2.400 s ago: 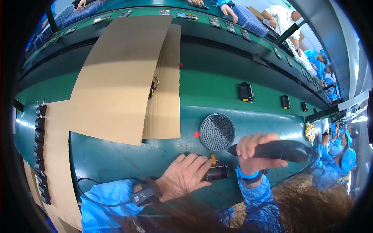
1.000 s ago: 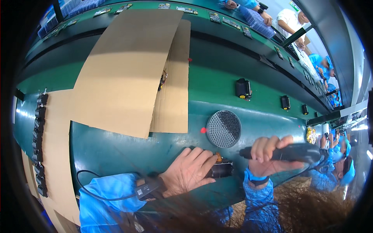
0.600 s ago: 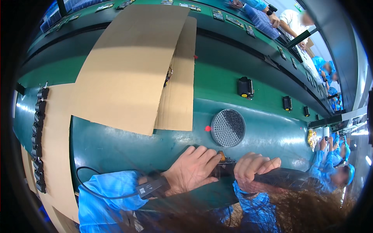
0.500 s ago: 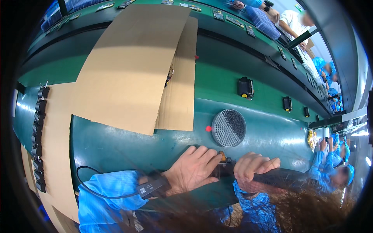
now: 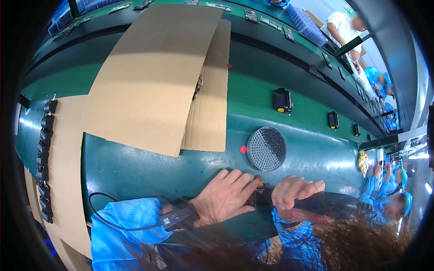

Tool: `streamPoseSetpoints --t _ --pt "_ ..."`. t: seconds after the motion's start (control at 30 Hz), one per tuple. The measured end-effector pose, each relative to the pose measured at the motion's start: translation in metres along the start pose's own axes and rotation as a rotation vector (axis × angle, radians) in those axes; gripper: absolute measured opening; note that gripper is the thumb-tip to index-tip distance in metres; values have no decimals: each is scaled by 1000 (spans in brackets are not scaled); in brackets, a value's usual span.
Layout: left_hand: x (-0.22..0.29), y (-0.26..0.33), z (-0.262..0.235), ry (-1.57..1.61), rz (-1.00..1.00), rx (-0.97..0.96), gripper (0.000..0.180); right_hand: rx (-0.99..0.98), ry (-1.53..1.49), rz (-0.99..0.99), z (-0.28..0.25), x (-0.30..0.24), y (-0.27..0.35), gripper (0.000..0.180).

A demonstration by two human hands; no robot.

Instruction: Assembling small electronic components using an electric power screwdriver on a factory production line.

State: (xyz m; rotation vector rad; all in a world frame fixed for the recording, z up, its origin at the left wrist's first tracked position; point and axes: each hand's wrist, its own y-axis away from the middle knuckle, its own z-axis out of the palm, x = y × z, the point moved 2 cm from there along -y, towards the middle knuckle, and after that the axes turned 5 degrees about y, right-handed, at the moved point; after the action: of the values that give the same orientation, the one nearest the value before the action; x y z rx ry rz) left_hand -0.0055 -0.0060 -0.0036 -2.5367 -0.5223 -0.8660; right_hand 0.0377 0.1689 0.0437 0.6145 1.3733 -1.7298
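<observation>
My left hand (image 5: 224,196) is closed, its fingertips and thumb pressed to a small dark part with an orange-copper piece (image 5: 259,182) on its end. My right hand (image 5: 296,194) is wrapped in a fist around a long, dark, rounded thing (image 5: 337,204), whose kind hair in front of the camera obscures. A thin metal bit shows between the fist and the orange piece. Just beyond the hands a round grey dish (image 5: 266,149) lies on the green mat, pitted with small holes and covered on one side by tiny black pieces.
A large cardboard sheet (image 5: 149,81) covers the left and middle. Along the left edge stands a row of black parts (image 5: 45,162). Black housings (image 5: 282,100) sit on the green strip at right. Circuit boards (image 5: 271,23) lie on the far shelf. Co-workers (image 5: 393,203) are at the right.
Both my hands stay almost in place, with the right fist shifted very slightly. At the top, a co-worker's hands have drawn back from the far shelf.
</observation>
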Motion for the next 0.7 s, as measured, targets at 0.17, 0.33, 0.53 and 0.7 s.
streamPoseSetpoints --t 0.17,0.33,0.53,0.7 --pt "-1 1 -2 -6 1 -5 65 -130 -3 2 3 3 -4 59" --pt "-4 4 -4 -15 -13 -12 65 -223 -34 3 5 11 -9 65" --pt "-6 7 -4 -13 0 0 66 -139 -22 -39 10 22 0 77" --pt "-7 9 -1 -4 3 21 65 -49 -130 -19 9 29 2 81"
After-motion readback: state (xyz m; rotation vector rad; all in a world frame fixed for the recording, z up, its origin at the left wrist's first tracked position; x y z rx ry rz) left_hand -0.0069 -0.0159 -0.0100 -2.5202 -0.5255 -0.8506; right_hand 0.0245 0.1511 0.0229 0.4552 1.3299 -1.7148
